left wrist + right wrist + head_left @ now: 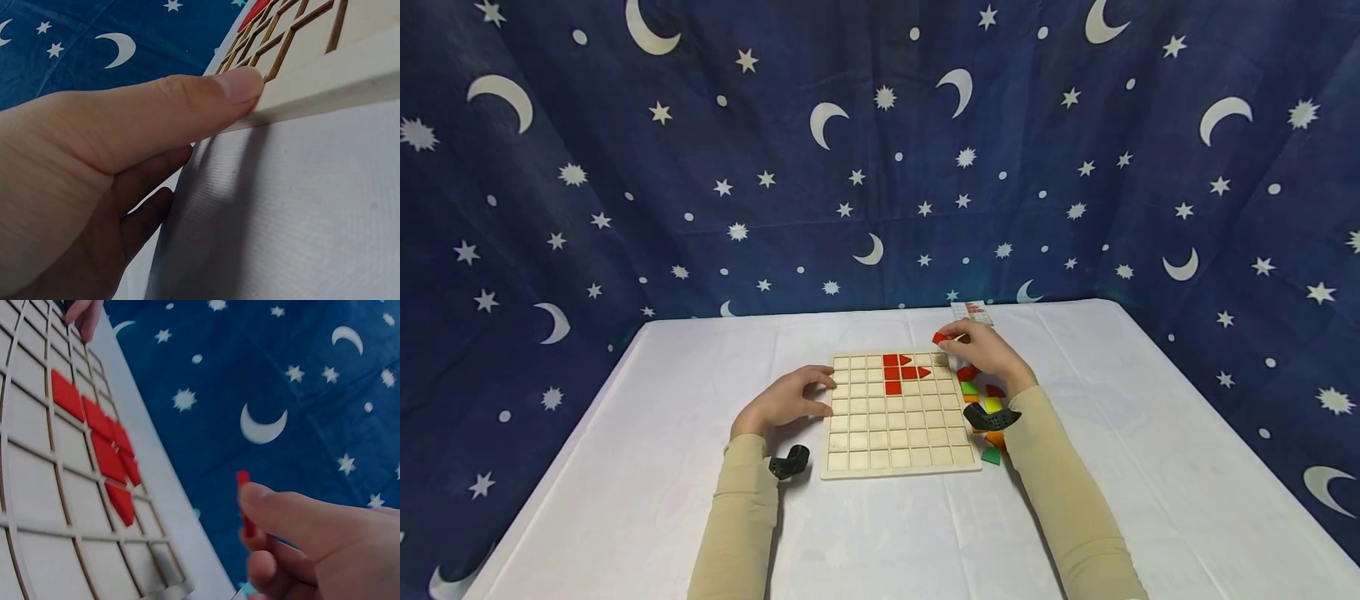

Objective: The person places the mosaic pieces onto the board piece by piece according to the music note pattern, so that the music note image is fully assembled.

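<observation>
A pale wooden grid board point(857, 451) lies flat on the table. Red square tiles and pointed tiles point(111, 457) fill several cells near its far side. At the board's left edge rests my left hand point(790, 398); its thumb point(187, 103) touches the rim, the other fingers loosely bent beside it. Above the board's far right corner my right hand point(988, 354) pinches a small red tile point(940, 337) between thumb and fingers. The right wrist view shows that tile point(243, 478) edge-on, so its full outline is hidden there.
Loose tiles lie along the board's right side, including a green tile point(991, 456) and a yellow tile point(993, 405), partly under the right forearm. A printed card point(967, 309) lies beyond the right hand. Behind the white-covered table point(625, 500) hangs a starry blue curtain point(790, 275).
</observation>
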The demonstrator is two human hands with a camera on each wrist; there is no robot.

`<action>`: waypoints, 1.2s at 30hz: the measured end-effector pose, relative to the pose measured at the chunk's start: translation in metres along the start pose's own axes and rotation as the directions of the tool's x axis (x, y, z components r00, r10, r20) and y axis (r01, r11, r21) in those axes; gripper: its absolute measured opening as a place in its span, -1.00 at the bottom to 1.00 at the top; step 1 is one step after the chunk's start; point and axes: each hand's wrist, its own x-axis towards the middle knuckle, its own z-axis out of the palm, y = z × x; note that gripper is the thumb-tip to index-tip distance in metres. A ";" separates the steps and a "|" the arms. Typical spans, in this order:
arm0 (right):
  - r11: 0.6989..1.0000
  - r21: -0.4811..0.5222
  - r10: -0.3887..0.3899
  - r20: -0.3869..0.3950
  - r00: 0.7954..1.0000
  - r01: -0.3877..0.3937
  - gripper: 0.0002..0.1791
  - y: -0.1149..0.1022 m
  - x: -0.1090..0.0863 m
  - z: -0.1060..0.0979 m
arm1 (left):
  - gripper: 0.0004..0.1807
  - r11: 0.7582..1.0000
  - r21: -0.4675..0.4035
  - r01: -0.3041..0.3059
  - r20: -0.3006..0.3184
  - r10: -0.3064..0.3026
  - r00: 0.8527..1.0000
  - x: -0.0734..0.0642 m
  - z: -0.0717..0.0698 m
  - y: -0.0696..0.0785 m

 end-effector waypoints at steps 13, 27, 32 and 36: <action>0.962 -0.139 -0.185 0.302 0.935 0.236 -0.63 -0.029 -0.010 0.018 | -0.55 1.000 0.000 -0.011 -0.007 0.011 1.000 -0.001 0.002 0.000; 0.934 -0.208 -0.213 0.335 0.918 0.292 -0.73 -0.029 -0.003 0.036 | -0.55 1.000 -0.004 0.009 -0.004 -0.009 1.000 -0.001 0.002 0.001; 0.932 -0.218 -0.211 0.328 0.921 0.291 -0.81 -0.029 -0.002 0.038 | -0.56 1.000 0.005 -0.009 -0.010 0.009 1.000 -0.001 0.002 0.000; 0.930 -0.223 -0.215 0.320 0.923 0.294 -0.84 -0.028 -0.001 0.040 | -0.56 1.000 0.003 -0.019 -0.009 0.019 1.000 0.000 0.002 -0.001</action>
